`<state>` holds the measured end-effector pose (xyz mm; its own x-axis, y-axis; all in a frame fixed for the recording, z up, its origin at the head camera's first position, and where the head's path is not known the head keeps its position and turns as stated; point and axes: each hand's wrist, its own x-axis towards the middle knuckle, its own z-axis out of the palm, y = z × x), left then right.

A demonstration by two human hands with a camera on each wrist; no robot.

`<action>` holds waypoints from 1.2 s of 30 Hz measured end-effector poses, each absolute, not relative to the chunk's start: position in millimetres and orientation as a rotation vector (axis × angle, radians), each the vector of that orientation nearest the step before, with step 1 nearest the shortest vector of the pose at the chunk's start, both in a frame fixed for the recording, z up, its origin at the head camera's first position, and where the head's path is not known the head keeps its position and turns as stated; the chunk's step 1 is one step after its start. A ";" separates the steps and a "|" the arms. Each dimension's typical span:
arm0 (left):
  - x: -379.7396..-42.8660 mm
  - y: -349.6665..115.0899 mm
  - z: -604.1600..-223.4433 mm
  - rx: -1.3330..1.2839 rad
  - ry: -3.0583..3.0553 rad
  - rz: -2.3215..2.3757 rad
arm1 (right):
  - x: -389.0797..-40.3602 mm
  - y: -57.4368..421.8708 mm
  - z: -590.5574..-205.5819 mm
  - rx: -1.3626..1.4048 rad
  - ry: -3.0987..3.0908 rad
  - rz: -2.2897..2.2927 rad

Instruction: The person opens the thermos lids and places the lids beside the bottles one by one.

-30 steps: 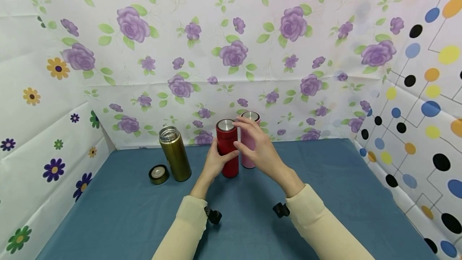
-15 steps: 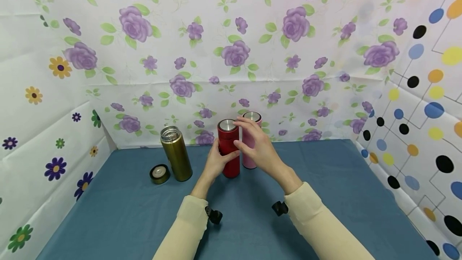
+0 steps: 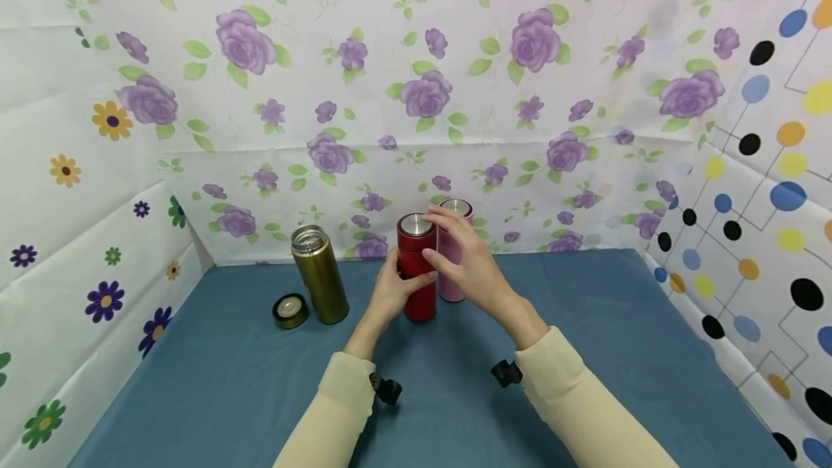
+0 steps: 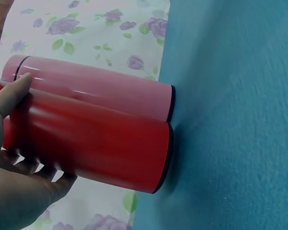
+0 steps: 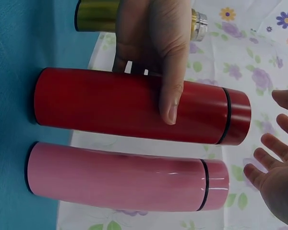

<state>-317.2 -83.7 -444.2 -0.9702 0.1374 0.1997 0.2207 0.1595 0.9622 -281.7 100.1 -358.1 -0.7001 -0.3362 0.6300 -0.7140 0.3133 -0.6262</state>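
My left hand (image 3: 388,291) grips the body of a red thermos bottle (image 3: 419,304), thumb on one side and fingers round the other. The bottle stands upright, its steel-topped red lid (image 5: 240,117) in place. Beside that lid hovers my right hand (image 3: 479,276), fingers spread and a little bent; the right wrist view shows a gap between them and the lid. Just behind and to the right stands a pink thermos bottle (image 5: 117,178), also lidded, partly hidden by my right hand in the head view.
To the left stands an olive-gold thermos bottle (image 3: 321,282) with its mouth uncovered. Its lid (image 3: 289,311) lies beside it on the blue tablecloth (image 3: 214,381). Flowered cloth (image 3: 364,78) hangs behind, and dotted cloth (image 3: 747,237) hangs on the right.
The head view has shifted slightly, so everything appears a little further right. Both hands and the bottles keep their places relative to one another.
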 end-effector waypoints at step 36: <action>-249.3 -70.6 -386.1 -0.493 -2.385 -1.914 | -251.5 118.6 -330.1 0.970 -2.087 1.379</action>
